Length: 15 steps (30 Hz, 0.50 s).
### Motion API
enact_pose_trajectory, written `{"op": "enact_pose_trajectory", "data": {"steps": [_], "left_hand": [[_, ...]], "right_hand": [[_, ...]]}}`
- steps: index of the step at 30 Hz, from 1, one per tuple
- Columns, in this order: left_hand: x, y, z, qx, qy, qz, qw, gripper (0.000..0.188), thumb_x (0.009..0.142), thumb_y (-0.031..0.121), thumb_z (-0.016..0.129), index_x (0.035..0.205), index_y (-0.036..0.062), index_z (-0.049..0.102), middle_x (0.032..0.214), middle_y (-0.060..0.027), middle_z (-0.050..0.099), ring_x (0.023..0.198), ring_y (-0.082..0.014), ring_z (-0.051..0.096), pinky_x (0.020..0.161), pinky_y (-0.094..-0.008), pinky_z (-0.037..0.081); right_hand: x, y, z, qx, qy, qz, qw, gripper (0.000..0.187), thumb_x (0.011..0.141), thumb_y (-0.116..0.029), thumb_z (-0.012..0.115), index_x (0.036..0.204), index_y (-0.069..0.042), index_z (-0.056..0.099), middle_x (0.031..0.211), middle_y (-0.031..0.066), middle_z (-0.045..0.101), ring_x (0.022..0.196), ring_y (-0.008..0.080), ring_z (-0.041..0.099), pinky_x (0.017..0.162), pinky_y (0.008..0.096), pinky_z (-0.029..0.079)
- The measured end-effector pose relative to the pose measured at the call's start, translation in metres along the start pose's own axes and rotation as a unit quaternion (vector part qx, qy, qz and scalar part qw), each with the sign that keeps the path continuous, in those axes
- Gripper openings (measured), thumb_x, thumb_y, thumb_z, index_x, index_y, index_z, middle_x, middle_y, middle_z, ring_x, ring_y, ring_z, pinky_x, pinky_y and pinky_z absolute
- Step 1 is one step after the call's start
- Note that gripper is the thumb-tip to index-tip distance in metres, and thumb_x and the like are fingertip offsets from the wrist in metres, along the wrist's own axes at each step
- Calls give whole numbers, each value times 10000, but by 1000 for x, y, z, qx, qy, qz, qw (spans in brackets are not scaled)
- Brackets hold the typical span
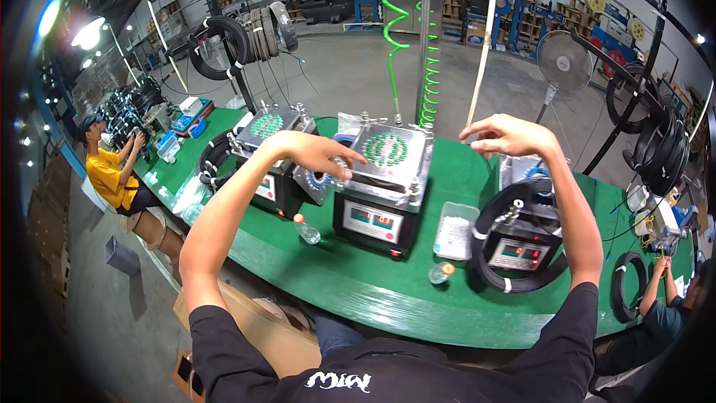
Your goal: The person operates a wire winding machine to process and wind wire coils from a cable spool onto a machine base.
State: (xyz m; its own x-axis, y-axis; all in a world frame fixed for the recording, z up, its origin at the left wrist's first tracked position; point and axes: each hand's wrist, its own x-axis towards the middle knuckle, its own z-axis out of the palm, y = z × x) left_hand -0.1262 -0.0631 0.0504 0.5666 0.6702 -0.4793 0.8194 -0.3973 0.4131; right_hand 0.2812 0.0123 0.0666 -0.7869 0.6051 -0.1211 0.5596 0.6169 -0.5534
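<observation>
My left hand (317,153) is open, its fingers stretched out at the left edge of a black box-shaped machine (373,205) with a digital display. On that machine lies a metal top plate (365,142) bearing a ring of small green pieces (386,151). My right hand (514,136) is raised to the right of it, fingers loosely bent and apart, and I see nothing in them. Below the right hand stands a similar machine (514,254), partly hidden by my forearm, with a black cable coil (485,242) around its front.
Another such machine (268,183) stands to the left beside a black cable coil (212,160). A clear plastic tray (456,231) and two small bottles with orange caps (308,233) (440,275) rest on the green table (350,276). Green coiled air hoses (395,22) hang behind. People work at both ends.
</observation>
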Motion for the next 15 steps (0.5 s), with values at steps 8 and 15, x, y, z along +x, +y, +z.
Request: {"op": "enact_pose_trajectory", "data": {"steps": [8,15], "left_hand": [[-57,-163,-38,31,63,20,997,598,1017,408,592,1527,138,432,1397,-131,603,1249,-283,600,1038,-411,494],[-101,-304,-36,31,189,29,981,485,980,340,642,1411,129,571,1162,-182,660,1072,-324,645,944,-434,511]], "right_hand": [[167,-76,65,-72,-20,-40,996,435,1009,-303,606,1360,-47,595,950,162,741,797,217,725,773,383,560],[308,-131,133,-2,-29,-15,999,401,1016,-240,613,1358,-31,591,839,148,732,686,196,696,697,385,561]]}}
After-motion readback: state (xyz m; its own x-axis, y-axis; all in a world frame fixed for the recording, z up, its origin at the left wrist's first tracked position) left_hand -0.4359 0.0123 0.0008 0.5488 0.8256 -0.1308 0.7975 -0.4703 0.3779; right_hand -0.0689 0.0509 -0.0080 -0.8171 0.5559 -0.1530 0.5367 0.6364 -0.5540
